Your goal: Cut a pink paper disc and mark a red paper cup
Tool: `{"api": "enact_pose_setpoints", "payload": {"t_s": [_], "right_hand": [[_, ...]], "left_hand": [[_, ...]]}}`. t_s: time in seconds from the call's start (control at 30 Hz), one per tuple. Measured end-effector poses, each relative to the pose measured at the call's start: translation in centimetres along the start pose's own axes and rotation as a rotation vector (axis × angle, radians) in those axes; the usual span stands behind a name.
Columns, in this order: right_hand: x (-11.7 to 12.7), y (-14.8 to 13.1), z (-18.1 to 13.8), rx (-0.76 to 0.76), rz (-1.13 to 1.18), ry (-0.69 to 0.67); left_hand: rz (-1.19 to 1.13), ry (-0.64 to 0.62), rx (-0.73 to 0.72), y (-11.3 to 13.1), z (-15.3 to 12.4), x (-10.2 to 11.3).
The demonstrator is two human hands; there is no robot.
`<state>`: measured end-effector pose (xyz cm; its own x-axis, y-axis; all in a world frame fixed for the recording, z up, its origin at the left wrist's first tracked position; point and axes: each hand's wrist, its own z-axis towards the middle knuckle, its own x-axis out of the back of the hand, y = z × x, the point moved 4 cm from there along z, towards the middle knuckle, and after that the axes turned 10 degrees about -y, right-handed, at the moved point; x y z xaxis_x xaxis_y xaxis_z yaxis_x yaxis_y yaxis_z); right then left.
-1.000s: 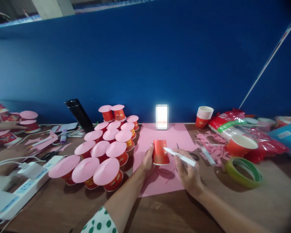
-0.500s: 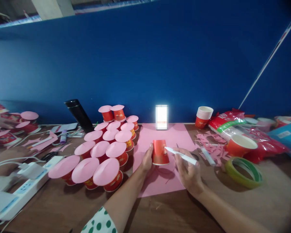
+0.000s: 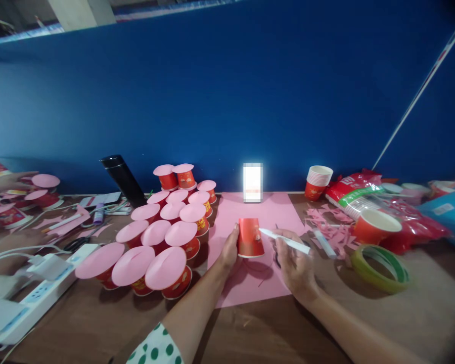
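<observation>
My left hand [image 3: 230, 248] grips a red paper cup [image 3: 250, 238] from its left side; the cup is upside down, its white rim at the bottom, above a pink sheet of paper [image 3: 258, 210]. In my right hand [image 3: 298, 265] is a white pen-like stick [image 3: 288, 240], held as one holds a pen. Its tip points left at the cup's right side; whether it touches the cup I cannot tell. Part of a dark tool, perhaps scissors, shows behind my right fingers. Pink paper discs [image 3: 166, 268] top several upturned red cups on the left.
A black bottle [image 3: 123, 179], a white power strip [image 3: 41, 298] and cables lie left. A lit, blurred screen [image 3: 253, 183] stands behind the sheet. Right are stacked cups [image 3: 318, 183], pink scraps [image 3: 335, 230], a tape roll [image 3: 381, 270] and a red package [image 3: 358, 194]. Another person's hand [image 3: 11, 180] is far left.
The white stick in my right hand has shifted and turned very slightly at the cup's side. My left hand and the cup stay nearly in place.
</observation>
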<state>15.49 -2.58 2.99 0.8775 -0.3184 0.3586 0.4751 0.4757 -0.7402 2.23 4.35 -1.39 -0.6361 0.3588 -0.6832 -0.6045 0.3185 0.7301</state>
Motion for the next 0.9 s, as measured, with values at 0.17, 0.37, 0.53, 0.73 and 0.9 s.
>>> {"api": "enact_pose_setpoints", "payload": {"t_s": [0.17,0.37,0.53,0.73,0.9], "right_hand": [[-0.09,0.09,-0.12,-0.019,0.012,-0.003],[-0.12,-0.07,-0.12,0.011,-0.013,-0.008],[-0.06,-0.25,-0.03,0.029,-0.037,-0.016],[0.03,-0.73,0.10,0.050,-0.069,-0.002],[-0.09,-0.60,0.05,0.027,-0.036,-0.017]], "left_hand": [[0.039,0.019,0.037,0.06,-0.11,-0.18],[0.075,0.010,0.039,0.38,-0.32,-0.71],[0.087,-0.009,0.039,0.36,-0.34,-0.77],[0.091,-0.013,0.048,0.27,-0.30,-0.66],[0.103,0.009,0.041,0.25,-0.31,-0.44]]}}
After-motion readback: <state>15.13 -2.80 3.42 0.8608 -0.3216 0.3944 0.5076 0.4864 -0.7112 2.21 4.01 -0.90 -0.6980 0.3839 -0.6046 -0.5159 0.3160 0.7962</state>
